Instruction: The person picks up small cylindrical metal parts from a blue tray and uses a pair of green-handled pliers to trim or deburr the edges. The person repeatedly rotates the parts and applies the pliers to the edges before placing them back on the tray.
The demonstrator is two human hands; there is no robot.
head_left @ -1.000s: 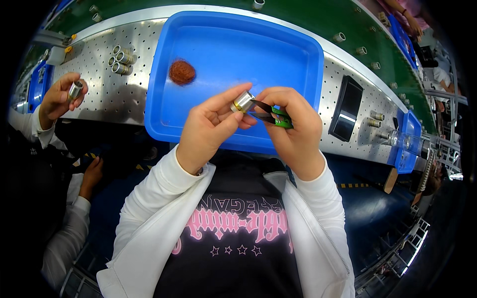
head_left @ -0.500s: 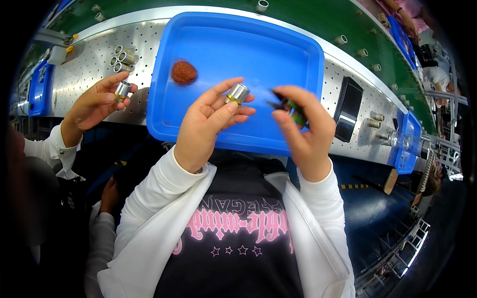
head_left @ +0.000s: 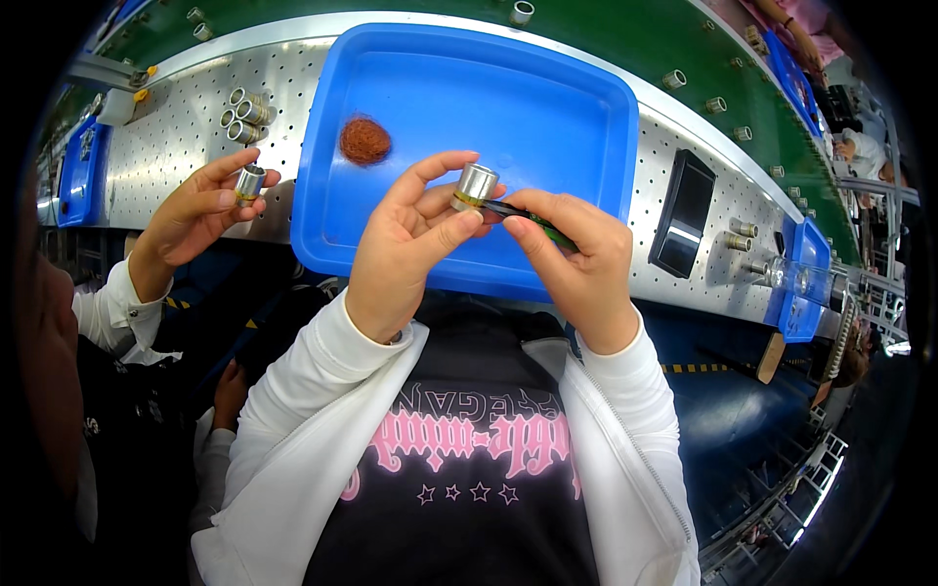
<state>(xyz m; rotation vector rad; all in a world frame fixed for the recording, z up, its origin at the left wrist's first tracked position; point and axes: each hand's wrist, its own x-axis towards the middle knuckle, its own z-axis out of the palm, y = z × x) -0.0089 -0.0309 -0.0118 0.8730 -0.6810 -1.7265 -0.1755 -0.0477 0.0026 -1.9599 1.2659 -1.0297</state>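
Note:
Between the fingers of my left hand [head_left: 410,234] is a short silver metal sleeve [head_left: 478,182] with a yellowish band round its lower end. My right hand [head_left: 578,256] grips a slim dark tool with green on its handle, which looks like tweezers [head_left: 549,230]. Its dark tip meets the banded lower edge of the sleeve. Both hands are above a blue plastic tray [head_left: 325,107]. A reddish-brown ball of wiry fibre [head_left: 364,141] lies in the tray's left part.
On the left, a co-worker's hand [head_left: 200,215] holds a similar sleeve [head_left: 249,183], near several sleeves [head_left: 249,115] on the perforated metal bench [head_left: 176,107]. A black flat device [head_left: 682,215] lies right of the tray. More sleeves stand on the green conveyor belt [head_left: 625,44] beyond.
My right hand has moved left and brought the tool's tip to the sleeve. The sleeve is now more upright in my left hand. The co-worker's hand has shifted slightly.

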